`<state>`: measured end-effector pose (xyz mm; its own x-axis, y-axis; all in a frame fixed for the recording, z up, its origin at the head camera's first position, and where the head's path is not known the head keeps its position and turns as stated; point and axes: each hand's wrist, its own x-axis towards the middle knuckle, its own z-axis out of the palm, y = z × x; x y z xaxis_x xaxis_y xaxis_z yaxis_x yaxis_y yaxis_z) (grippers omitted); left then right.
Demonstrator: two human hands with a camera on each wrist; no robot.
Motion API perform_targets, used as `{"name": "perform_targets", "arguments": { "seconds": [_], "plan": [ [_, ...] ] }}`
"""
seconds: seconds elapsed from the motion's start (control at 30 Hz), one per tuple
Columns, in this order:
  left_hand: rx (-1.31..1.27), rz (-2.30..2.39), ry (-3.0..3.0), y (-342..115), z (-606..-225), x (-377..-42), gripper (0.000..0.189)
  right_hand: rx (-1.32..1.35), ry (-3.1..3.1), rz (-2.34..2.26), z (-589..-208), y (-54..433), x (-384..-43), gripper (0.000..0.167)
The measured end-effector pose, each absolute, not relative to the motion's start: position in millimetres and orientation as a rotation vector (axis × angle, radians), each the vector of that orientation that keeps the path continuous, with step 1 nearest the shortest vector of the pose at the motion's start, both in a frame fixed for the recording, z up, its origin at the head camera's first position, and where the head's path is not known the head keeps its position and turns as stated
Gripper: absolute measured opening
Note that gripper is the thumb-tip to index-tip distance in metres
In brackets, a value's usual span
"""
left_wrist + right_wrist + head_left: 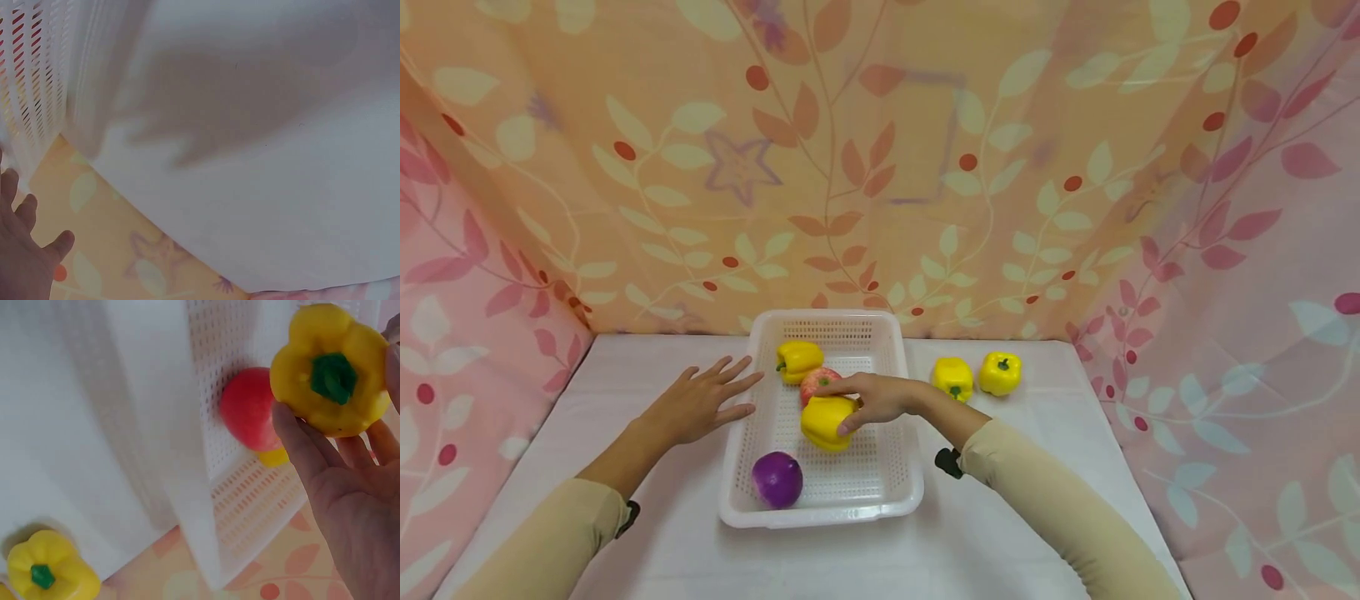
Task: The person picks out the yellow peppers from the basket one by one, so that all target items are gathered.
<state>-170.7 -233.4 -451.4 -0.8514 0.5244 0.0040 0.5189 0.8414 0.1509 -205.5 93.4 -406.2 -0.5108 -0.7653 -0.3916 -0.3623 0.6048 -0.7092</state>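
Observation:
My right hand (pixel 883 398) grips a yellow bell pepper (pixel 827 425) over the white plastic basket (pixel 820 518). In the right wrist view the fingers and thumb curl round that pepper (pixel 331 369), its green stem facing the camera. A red apple (pixel 815 382) lies in the basket just beyond it, partly hidden by the hand. Another yellow bell pepper (pixel 801 360) sits near the basket's far left corner. At the near left corner is a round purple vegetable (pixel 778 481). My left hand (pixel 700 402), fingers spread, is at the basket's left rim and holds nothing.
Right of the basket, two more yellow bell peppers, one (pixel 952 377) nearer the basket and one (pixel 1000 372) farther right, stand on the white-covered table (pixel 1030 517). Leaf-patterned cloth (pixel 880 167) hangs behind and on both sides.

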Motion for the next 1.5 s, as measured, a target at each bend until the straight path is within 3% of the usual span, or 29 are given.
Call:
{"name": "perform_targets", "arguments": {
  "seconds": [0.83, 1.5],
  "plan": [
    [0.833, 0.226, 2.971, -232.9, -450.6, -170.4, 0.061, -0.595, 2.284, -1.265, -397.4, 240.8, -203.4, 0.073],
    [0.810, 0.244, 2.958, -234.3, -452.4, -171.9, 0.062, -0.361, 2.451, -1.219, -452.4, 331.9, -172.3, 0.074]
  ]
}}
